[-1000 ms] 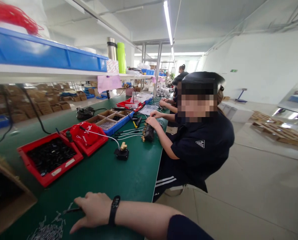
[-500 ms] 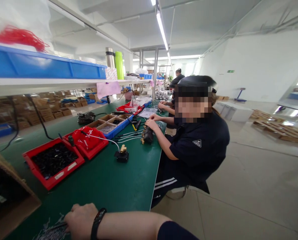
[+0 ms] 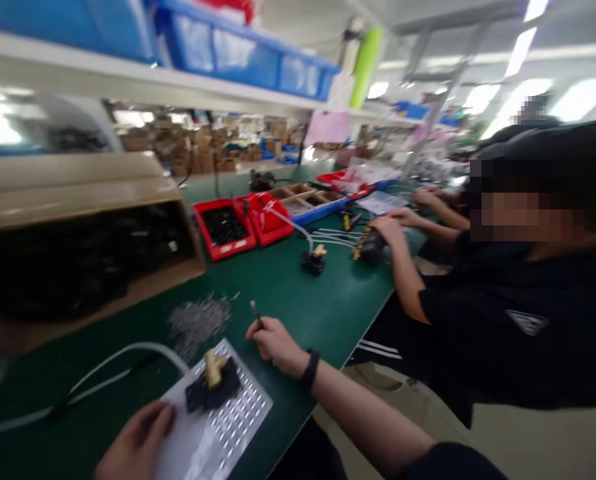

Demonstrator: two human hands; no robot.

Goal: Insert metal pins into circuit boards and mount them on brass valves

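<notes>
My right hand (image 3: 279,347), with a black band at its wrist, is closed around a slim dark tool (image 3: 257,315) with a small pale tip pointing up; blur hides its exact kind. To its left lies a loose heap of small silver metal pieces (image 3: 198,323). My left hand (image 3: 141,440) has its fingers curled together at the left edge of a white sheet (image 3: 248,393) with rows of shiny silver dots. Resting on that sheet is a black block (image 3: 231,383) topped by a brass fitting (image 3: 212,369); a white tube (image 3: 151,347) runs leftward behind it.
A cardboard box (image 3: 188,233) of dark parts stands at left. Red bins (image 3: 235,252), a divided tray (image 3: 318,215) and another black-and-brass part (image 3: 313,263) sit farther along the green table. A co-worker (image 3: 478,347) handles a dark part at right. Blue bins (image 3: 248,57) line the shelf.
My view has swung left and down, bringing my left hand and the sheet into sight. My right hand has lifted the slim tool away from the metal heap, its tip now upward.
</notes>
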